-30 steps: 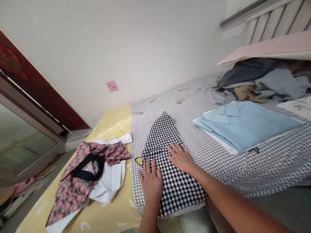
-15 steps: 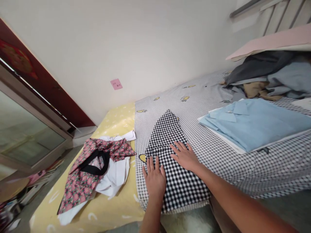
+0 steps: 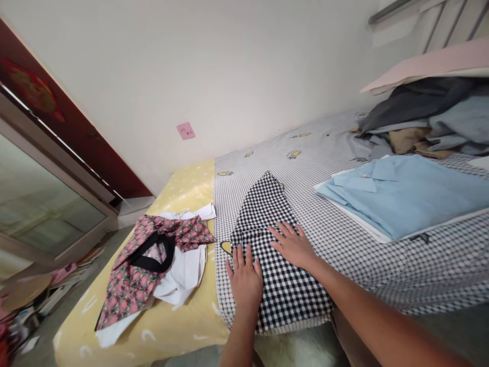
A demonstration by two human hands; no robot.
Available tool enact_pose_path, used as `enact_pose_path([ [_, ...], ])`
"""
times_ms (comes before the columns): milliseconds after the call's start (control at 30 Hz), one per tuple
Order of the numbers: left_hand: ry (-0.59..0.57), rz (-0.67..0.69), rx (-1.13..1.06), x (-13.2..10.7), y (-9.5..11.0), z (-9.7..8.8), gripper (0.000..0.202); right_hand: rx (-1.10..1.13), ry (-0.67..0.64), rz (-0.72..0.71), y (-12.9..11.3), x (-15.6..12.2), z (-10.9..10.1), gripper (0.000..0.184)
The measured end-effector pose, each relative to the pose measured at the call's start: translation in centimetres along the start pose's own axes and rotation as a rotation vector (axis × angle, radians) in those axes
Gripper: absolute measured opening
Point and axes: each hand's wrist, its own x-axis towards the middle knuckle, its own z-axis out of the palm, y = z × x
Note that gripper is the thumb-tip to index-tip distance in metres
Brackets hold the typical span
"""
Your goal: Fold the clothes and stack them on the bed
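Observation:
A black-and-white checked cloth garment [image 3: 263,214], folded into a long shape with a pointed far end, lies on the bed near its front edge. My left hand [image 3: 246,280] rests flat on its left side, fingers spread and pointing away from me. On its right side lies my right hand [image 3: 292,244], also flat with fingers apart. Neither hand grips the cloth. Part of the garment is hidden under my hands. To the right sits a folded light blue shirt [image 3: 412,196] with its collar showing, on top of something white.
The bed has a checked sheet [image 3: 328,148] and a yellow sheet [image 3: 191,183]. On the yellow one lie a pink floral garment [image 3: 130,290] with black trim and a white cloth [image 3: 181,278]. Dark and grey clothes [image 3: 416,104] are heaped at right under a pink board-like sheet [image 3: 431,63].
The whole view has shifted slightly, with the scene a little further right. Both hands stay flat on the checked garment, which keeps its shape.

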Motion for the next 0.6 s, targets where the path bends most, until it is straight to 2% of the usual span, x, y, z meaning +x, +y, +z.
enact_pose_path([
  [67,-0.021,-0.004,-0.008,0.2,-0.1,-0.1,0.05,0.013,0.003,-0.002,0.0,0.0,0.0,0.078],
  [133,-0.091,-0.023,-0.032,0.6,-0.2,-0.6,0.05,0.014,-0.007,-0.004,0.0,0.0,-0.1,0.078],
  [200,-0.144,-0.069,-0.056,1.5,-0.3,-1.5,0.051,0.021,-0.012,-0.013,0.0,0.0,-0.2,0.077],
  [233,-0.135,-0.088,-0.055,2.0,-0.2,-2.1,0.052,0.028,-0.011,-0.017,-0.1,0.0,-0.3,0.077],
  [300,-0.044,-0.074,-0.024,3.3,0.4,-3.4,0.053,0.04,-0.004,-0.023,-0.1,0.0,-0.4,0.076],
  [400,0.114,0.133,0.023,4.9,2.1,-4.9,0.055,0.028,0.007,-0.022,-0.1,-0.1,-0.3,0.074],
  [500,0.144,0.375,0.007,5.5,3.9,-4.1,0.056,0.01,0.051,-0.043,0.0,-0.1,-0.2,0.069],
  [600,0.017,0.442,-0.023,5.2,4.6,-1.3,0.058,0.027,0.092,-0.081,0.0,-0.2,-0.3,0.067],
])
